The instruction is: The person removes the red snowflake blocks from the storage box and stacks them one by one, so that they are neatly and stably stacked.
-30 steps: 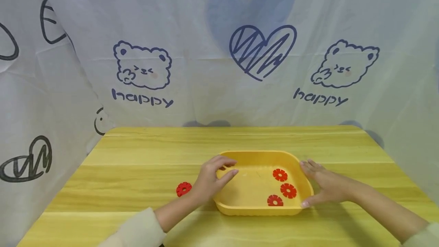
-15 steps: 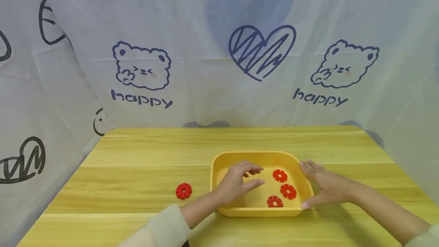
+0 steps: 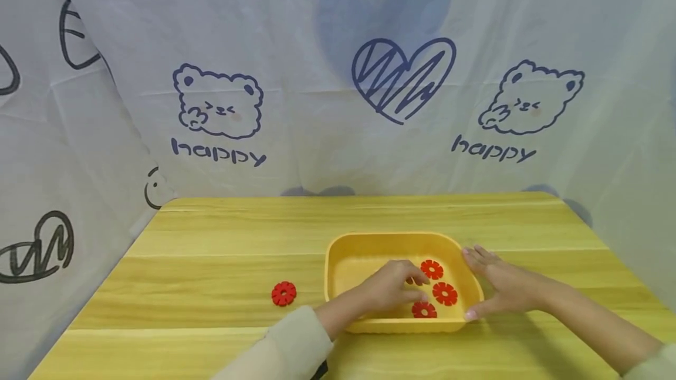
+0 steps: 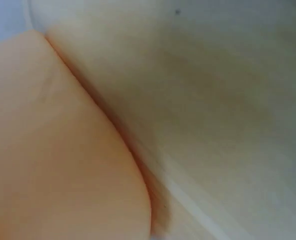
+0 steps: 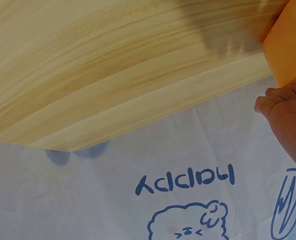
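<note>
A shallow yellow plastic tray (image 3: 393, 326) stands on the table in the head view. Three red notched, flower-shaped discs lie at its right end: a rear disc (image 3: 432, 270), a middle disc (image 3: 445, 294) and a front disc (image 3: 424, 309). My left hand (image 3: 389, 289) reaches over the front rim into the tray. Its fingers are bent and apart from the thumb, with the thumb tip right at the front disc and nothing held. Outside the right wall, my right hand (image 3: 504, 283) rests with fingers spread against the tray and thumb at its front right corner.
Left of the tray, another red disc (image 3: 284, 294) lies on the wood-grain table (image 3: 211, 263). A white curtain (image 3: 311, 133) printed with bears and hearts hangs behind the table. The left wrist view is blurred, mostly wood surface beside a large orange shape.
My left hand has moved right, from the tray's left wall across to the discs at its right end. The right hand and the discs stay where they were.
</note>
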A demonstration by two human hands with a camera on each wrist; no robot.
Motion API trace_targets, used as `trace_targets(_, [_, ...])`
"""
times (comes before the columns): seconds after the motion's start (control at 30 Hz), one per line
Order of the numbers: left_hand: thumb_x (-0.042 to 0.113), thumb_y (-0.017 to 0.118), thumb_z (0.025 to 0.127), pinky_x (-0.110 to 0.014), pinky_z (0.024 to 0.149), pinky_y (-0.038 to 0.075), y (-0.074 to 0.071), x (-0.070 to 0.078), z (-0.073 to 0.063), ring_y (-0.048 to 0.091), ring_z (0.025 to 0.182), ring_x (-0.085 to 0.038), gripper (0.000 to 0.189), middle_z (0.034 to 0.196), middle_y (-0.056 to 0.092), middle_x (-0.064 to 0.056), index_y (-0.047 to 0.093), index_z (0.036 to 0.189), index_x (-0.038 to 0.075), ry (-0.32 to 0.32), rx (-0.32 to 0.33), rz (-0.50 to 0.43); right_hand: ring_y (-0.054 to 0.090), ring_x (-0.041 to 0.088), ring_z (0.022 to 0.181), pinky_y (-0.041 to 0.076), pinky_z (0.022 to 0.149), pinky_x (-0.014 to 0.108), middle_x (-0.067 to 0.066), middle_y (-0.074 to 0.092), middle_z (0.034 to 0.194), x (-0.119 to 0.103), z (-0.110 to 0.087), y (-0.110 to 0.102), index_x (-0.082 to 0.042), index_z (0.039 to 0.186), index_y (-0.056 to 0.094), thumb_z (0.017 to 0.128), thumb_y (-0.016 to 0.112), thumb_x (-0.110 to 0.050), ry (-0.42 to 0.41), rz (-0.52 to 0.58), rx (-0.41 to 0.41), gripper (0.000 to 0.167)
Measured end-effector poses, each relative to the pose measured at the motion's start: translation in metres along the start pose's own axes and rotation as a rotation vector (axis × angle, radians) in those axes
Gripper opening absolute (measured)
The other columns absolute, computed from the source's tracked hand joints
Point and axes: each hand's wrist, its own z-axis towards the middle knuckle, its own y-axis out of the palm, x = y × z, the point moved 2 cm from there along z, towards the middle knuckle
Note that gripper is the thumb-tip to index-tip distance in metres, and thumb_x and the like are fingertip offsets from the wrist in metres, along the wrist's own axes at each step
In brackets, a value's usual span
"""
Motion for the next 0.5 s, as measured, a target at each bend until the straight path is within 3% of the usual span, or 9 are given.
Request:
trace_targets(0.17, [0.02, 0.069, 0.084, -0.009, 0.074, 0.046, 0.0067, -0.0029, 0.0029, 0.06, 0.087, -0.005, 0.026, 0.1, 0.069, -0.003, 0.069, 0.105, 0.005, -0.023, -0.056, 0.06, 0.012, 0.058, 0.131, 0.017, 0.103, 0.068, 0.038, 0.017, 0.143, -0.0002, 0.0, 0.0, 0.017, 0.138, 0.022, 0.069, 0.072, -0.055, -0.007, -0.005, 0.001, 0.112])
trace_targets(0.3, [0.018, 0.07, 0.083, -0.008, 0.075, 0.044, 0.0097, -0.0056, 0.0028, 0.058, 0.087, -0.005, 0.025, 0.1, 0.068, -0.002, 0.07, 0.105, 0.006, -0.005, -0.079, 0.129, 0.012, 0.058, 0.131, 0.018, 0.103, 0.068, 0.038, 0.017, 0.144, -0.0005, -0.0007, -0.0005, 0.017, 0.138, 0.022, 0.069, 0.072, -0.056, -0.006, -0.007, 0.0, 0.112])
trace_targets(0.5, [0.015, 0.073, 0.08, -0.009, 0.076, 0.045, 0.0078, -0.005, 0.0018, 0.056, 0.087, -0.005, 0.027, 0.1, 0.067, -0.002, 0.069, 0.105, 0.006, -0.029, -0.112, 0.137, 0.012, 0.058, 0.131, 0.018, 0.103, 0.068, 0.038, 0.016, 0.144, -0.001, -0.0011, -0.0027, 0.017, 0.138, 0.022, 0.069, 0.072, -0.055, -0.003, -0.003, -0.003, 0.112])
